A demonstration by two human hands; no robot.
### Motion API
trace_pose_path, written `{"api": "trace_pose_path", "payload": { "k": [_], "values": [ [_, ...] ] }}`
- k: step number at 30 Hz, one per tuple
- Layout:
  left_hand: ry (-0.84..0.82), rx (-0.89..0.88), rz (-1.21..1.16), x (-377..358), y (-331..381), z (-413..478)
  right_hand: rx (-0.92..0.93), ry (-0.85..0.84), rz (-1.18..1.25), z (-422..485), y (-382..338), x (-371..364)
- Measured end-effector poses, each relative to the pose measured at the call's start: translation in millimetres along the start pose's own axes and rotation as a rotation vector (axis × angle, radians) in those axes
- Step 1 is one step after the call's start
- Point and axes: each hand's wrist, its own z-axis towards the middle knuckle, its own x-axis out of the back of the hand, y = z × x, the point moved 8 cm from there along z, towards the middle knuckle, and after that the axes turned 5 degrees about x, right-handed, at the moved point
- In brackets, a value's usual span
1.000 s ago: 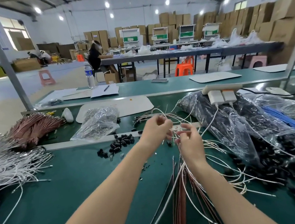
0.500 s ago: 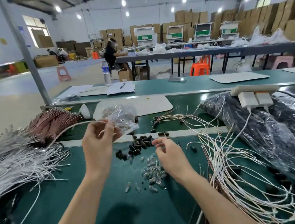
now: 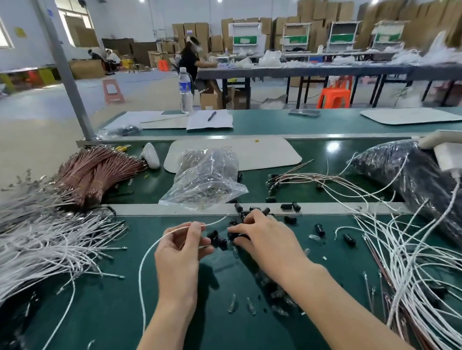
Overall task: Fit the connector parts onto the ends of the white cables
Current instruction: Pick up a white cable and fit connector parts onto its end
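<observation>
**A:** Largest entry first?

**B:** Green surface (image 3: 99, 340), carrying everything. Left heap of white cables (image 3: 35, 247), fanning out along the left side. Right heap of white cables (image 3: 416, 264), tangling along the right side. Black bag (image 3: 420, 186), slumping at far right. Clear bag (image 3: 205, 177), sitting far of centre.

**A:** The hands?

**B:** Left hand (image 3: 178, 252), its fingers pinching the held cable (image 3: 147, 252) close to its end. Right hand (image 3: 269, 244), its fingers curling down into the black connector parts (image 3: 218, 240), which are lying scattered just beside the left hand. Whether one part is already being pinched, I cannot tell.

**A:** Step in hand?

**B:** By my judgement, a part is being picked for the cable end that the left hand is presenting. Nothing is fitted on that end yet. The next move is calling for one part lifted clear of the scatter, its opening turned to face the cable tip, then pushed on along the cable's own line.

**A:** Where is the held cable, and how is it lying?

**B:** It is sitting at centre, just near of the metal strip crossing the surface. The free tip (image 3: 219, 219) is pointing right and slightly far, toward the parts, so the long axis there is running left to right. Behind the fingers the cable is arching left, then trailing down toward the near edge.
</observation>
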Motion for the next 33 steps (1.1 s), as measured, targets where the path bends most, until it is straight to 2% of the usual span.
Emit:
{"api": "trace_pose_path", "payload": {
  "k": [5, 9, 13, 18, 23, 33],
  "values": [
    [-0.019, -0.012, 0.013, -1.3, 2.0, -1.3, 0.018, 0.092, 0.004, -0.5, -1.2, 12.1],
    [-0.043, -0.046, 0.043, -5.0, 12.0, -10.2, -0.157, 0.274, 0.474, -32.6, 26.9, 38.2],
    [-0.136, -0.146, 0.139, -21.9, 28.6, -35.0, -0.220, 0.390, 0.732, -82.0, 47.4, 51.8],
    [-0.260, -0.280, 0.264, -51.1, 36.2, -75.5, -0.192, 0.355, 0.829, -111.7, 53.7, 46.9],
    [-0.274, -0.380, 0.327, -62.0, 31.8, -91.0, -0.174, 0.441, 0.917, -113.1, 59.7, 53.1],
    [-0.295, -0.378, 0.349, -64.7, 31.7, -91.9, -0.176, 0.390, 0.869, -114.1, 56.6, 54.7]
  ]
}}
